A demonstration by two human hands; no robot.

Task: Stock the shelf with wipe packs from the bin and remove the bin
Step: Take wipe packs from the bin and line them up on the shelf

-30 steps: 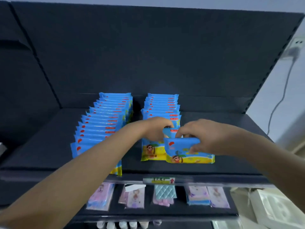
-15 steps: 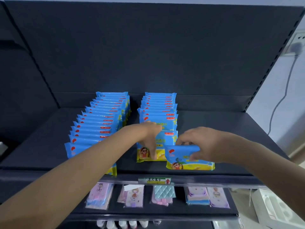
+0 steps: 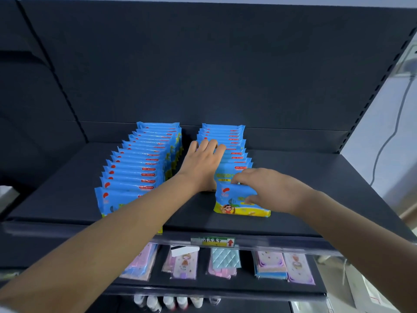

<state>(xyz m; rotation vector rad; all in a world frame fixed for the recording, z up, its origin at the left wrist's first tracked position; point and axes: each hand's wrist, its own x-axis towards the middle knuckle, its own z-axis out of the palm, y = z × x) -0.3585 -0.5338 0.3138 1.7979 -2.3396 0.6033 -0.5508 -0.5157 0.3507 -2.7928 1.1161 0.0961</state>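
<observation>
Where the newest pack stands: the wipe pack (image 3: 228, 199) is upright at the front of the right row (image 3: 234, 150), on the shelf (image 3: 67, 195), with its picture side facing outward.
Right hand: the right hand (image 3: 268, 190) pinches this pack, fingers curled over its top edge and thumb on its face, probably to steady it while it slides back against the row.
Left hand: the left hand (image 3: 200, 163) lies flat on the tops of the right row, fingers straight and close together. It seems to press the packs back so none tips forward.
Left row: the left row (image 3: 140, 168) stands just beside and reaches nearer the shelf's front edge, so the right row likely takes more.
Bin: not in view.
Below: a price tag (image 3: 213, 241) on the shelf edge, and flat packets (image 3: 225, 259) beneath it.
</observation>
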